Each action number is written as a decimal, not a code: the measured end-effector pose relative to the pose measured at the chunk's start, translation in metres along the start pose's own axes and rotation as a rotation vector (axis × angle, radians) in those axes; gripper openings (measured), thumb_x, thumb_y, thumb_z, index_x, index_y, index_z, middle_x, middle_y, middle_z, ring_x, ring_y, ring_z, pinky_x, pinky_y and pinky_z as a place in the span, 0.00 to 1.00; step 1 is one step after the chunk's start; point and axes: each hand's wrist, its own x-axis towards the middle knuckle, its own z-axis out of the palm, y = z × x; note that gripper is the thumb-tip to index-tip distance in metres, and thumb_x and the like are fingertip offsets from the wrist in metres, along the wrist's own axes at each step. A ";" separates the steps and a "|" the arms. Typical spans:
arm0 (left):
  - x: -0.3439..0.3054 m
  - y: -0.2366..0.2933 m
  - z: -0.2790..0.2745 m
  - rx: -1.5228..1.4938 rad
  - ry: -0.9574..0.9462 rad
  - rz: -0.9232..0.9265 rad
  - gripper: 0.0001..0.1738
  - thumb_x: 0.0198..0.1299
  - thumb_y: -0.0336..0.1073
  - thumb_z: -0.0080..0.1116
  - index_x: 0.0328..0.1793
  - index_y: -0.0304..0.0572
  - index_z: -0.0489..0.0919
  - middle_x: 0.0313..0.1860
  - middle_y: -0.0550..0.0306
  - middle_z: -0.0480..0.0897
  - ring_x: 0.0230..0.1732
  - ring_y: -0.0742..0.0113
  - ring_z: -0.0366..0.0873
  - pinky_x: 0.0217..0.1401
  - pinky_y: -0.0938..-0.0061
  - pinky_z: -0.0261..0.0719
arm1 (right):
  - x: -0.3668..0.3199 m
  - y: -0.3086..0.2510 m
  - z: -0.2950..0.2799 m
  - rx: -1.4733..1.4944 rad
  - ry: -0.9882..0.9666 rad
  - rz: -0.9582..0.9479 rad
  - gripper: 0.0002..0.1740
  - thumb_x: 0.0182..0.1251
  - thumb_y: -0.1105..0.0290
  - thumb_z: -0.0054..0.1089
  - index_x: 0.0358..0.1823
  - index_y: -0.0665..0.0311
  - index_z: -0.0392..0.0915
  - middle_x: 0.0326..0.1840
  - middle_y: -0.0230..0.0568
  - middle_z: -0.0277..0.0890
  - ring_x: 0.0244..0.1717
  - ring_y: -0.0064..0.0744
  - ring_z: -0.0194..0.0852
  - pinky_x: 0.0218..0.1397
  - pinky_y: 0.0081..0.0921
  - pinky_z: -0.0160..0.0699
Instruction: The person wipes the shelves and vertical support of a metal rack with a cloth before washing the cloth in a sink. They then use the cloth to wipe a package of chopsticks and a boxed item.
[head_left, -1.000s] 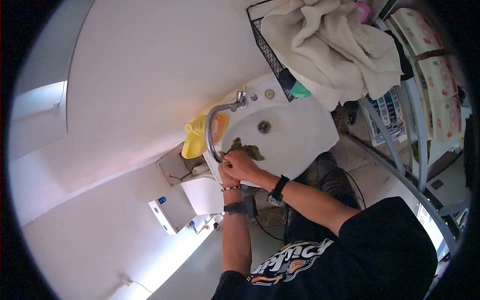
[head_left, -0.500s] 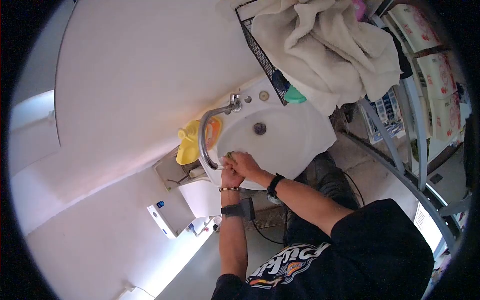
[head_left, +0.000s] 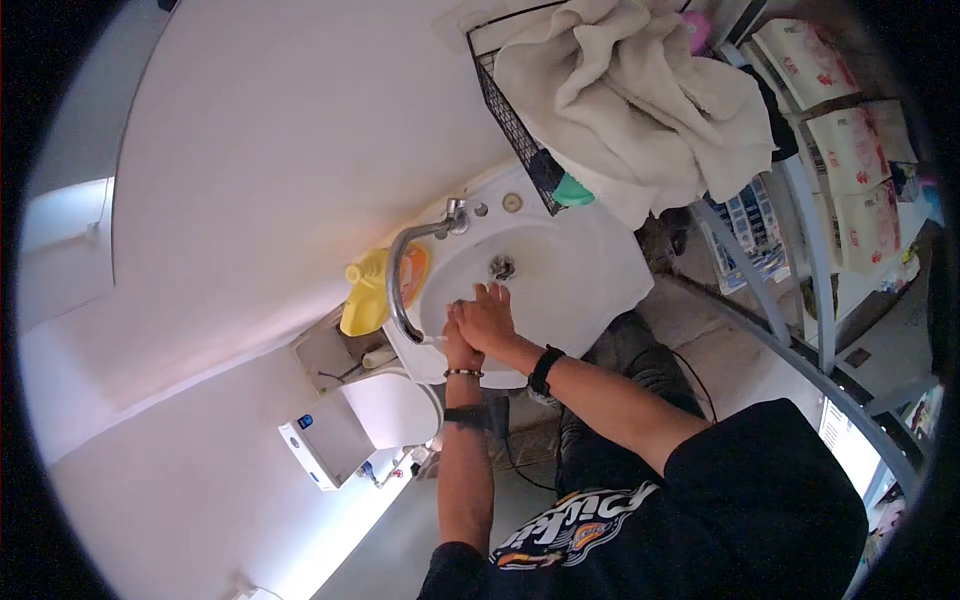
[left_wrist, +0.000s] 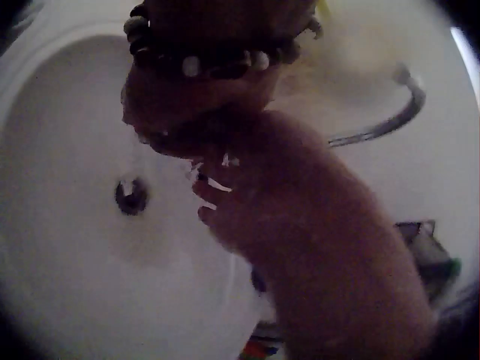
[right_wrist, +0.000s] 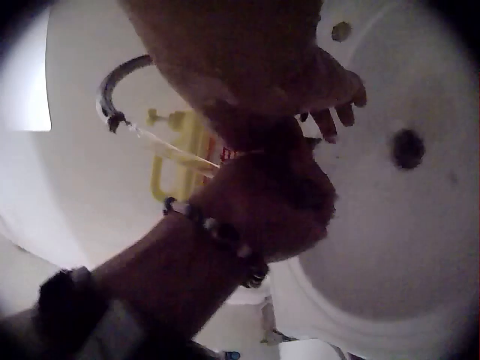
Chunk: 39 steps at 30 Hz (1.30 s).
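White fills the middle of the head view: a sink (head_left: 590, 275), with the left hand (head_left: 460, 349) and right hand (head_left: 487, 320) meeting over its near left part, close to the drain (head_left: 502, 267). The right hand lies across the left, touching it. Its fingers are straight and slightly apart, tips towards the drain. The left hand is partly covered, so I cannot tell how its fingers lie. In the right wrist view a small dark scrap (right_wrist: 312, 140) shows between the two hands, above the sink; too dim to say what it is or which fingers pinch it, if any.

Metal and curved, the tap (head_left: 393, 285) arches beside the hands, and a thin stream of water (right_wrist: 176, 151) runs from its mouth onto the left hand. A beaded bracelet (head_left: 463, 373) circles the left wrist; black bands (head_left: 545, 370) are strapped on both arms.

Behind the tap, against the wall, stands a yellow jug (head_left: 364, 302) with an orange label. To the right, a cream towel (head_left: 640, 110) drapes over a black wire basket (head_left: 513, 130), with something green (head_left: 573, 190) at the corner. Wrapped packs (head_left: 848, 150) sit on the rack (head_left: 818, 260) beyond. A toilet (head_left: 400, 410) is at the left, below the sink.
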 end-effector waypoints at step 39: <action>-0.053 0.040 0.075 0.295 0.083 0.056 0.36 0.68 0.62 0.28 0.74 0.50 0.53 0.73 0.57 0.58 0.72 0.58 0.54 0.73 0.59 0.51 | 0.008 -0.019 0.056 1.228 -0.318 0.453 0.29 0.72 0.52 0.29 0.61 0.69 0.62 0.61 0.58 0.63 0.64 0.52 0.59 0.67 0.38 0.55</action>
